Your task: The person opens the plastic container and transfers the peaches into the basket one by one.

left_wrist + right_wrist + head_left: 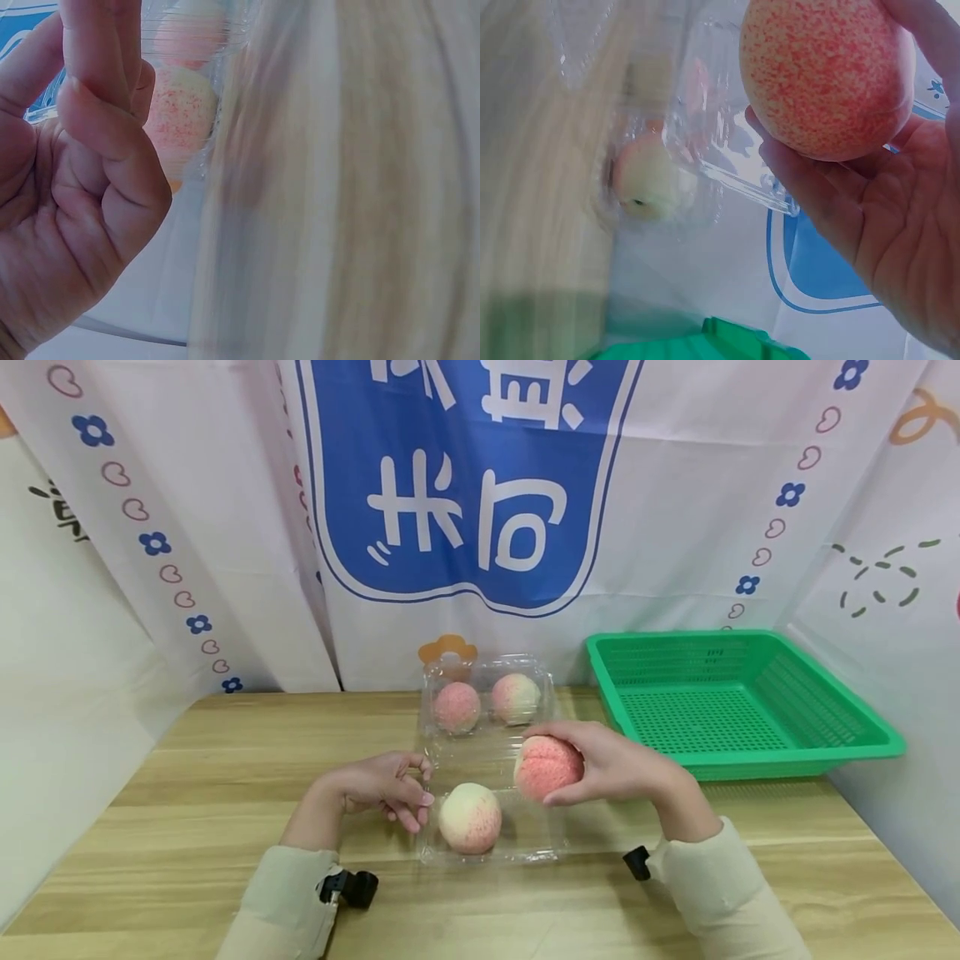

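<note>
My right hand (606, 762) grips a pink peach (550, 768), thumb on the near side and fingers over the far side. The peach is held above the right side of a see-through plastic box (525, 852). One pale peach (470, 820) sits in the box's front left. Two more, a pink peach (457, 707) and a pale-and-pink peach (516, 698), show through the plastic at the back. At the box's left edge is my left hand (384, 787), fingers bent and fingertips by the rim; whether they pinch it is unclear.
A green plastic basket (757, 760) stands at the back right, its near left corner close to my right hand. Behind the wooden table (247, 793) hangs a white curtain (675, 527) with a blue printed panel (465, 443).
</note>
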### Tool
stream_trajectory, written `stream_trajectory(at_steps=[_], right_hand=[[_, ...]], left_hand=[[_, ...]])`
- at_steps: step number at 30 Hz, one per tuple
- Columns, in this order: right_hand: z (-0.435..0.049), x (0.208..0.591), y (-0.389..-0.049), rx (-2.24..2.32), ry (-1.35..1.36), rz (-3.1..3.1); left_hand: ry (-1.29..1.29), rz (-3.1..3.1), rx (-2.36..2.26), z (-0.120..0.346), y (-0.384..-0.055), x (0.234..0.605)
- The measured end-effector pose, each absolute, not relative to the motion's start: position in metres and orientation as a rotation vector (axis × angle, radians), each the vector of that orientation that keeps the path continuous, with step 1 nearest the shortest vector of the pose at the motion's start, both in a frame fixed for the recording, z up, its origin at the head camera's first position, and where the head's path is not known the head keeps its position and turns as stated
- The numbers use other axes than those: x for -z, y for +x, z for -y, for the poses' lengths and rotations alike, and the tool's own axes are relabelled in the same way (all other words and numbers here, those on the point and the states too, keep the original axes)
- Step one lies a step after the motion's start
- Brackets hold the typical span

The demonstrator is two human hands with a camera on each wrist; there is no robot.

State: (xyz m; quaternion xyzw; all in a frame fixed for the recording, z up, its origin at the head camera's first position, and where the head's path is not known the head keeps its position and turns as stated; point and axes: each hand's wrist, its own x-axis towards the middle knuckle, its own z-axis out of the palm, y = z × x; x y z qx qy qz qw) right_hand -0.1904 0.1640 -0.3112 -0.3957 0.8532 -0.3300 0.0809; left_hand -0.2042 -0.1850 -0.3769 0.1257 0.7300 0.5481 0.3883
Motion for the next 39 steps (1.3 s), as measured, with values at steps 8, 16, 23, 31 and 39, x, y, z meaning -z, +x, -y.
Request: stream_trajectory(at_steps=[8,16,23,31,39], right_hand=[[-0.175,0.300,-0.196,0.970,-1.188,-2.618],[-0.193,0.288,-0.202,1.015,-1.149,-2.694],[-0.214,0.283,-0.208,1.040,-1.041,-2.748],[-0.238,0.282,-0.215,1.044,-0.920,-2.843],[-0.260,0.289,-0.222,1.083,-0.790,-2.878]], left_hand=[[0.304,-1.852,-1.396,0.186,-0.204,0.376],[0.308,-1.848,-1.390,0.186,-0.203,0.373],[0.291,-1.875,-1.368,0.185,-0.202,0.369],[0.289,-1.881,-1.368,0.183,-0.200,0.367],[0.334,-1.867,-1.386,0.184,-0.201,0.368]])
